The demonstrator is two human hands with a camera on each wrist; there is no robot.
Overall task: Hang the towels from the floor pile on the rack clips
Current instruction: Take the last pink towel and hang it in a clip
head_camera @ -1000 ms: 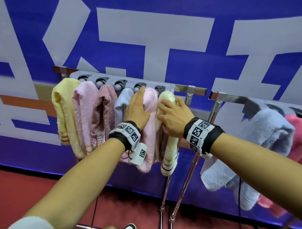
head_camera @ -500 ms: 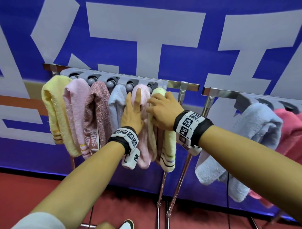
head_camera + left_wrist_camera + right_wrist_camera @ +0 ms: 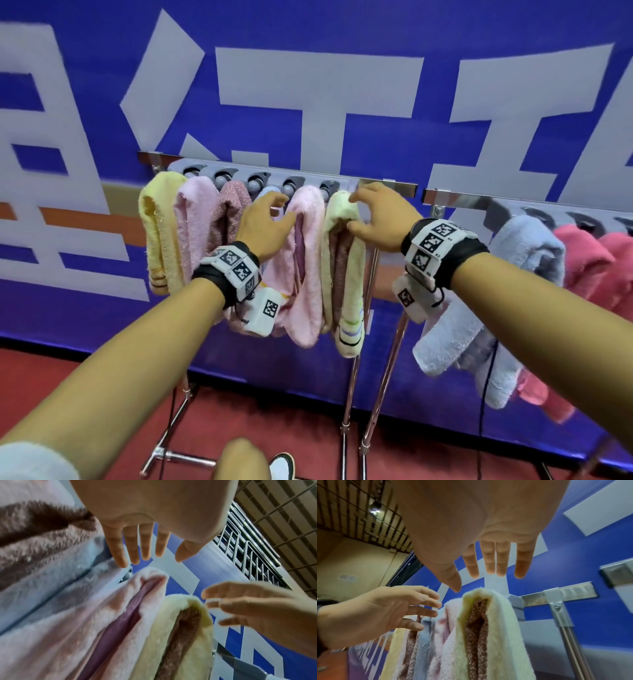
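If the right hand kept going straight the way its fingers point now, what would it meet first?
Probably the blue wall banner. The right hand is open, fingers aimed past the top of the pale green towel, just above it; only the thumb is near the fold. Depth is unclear.

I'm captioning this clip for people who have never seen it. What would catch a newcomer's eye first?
First, the row of pastel towels hanging from the grey clip strip on the left rack, from the yellow towel to the pale green towel. In front of them, the left hand and right hand hover open, gripping nothing. Behind everything is a blue wall with huge white lettering.
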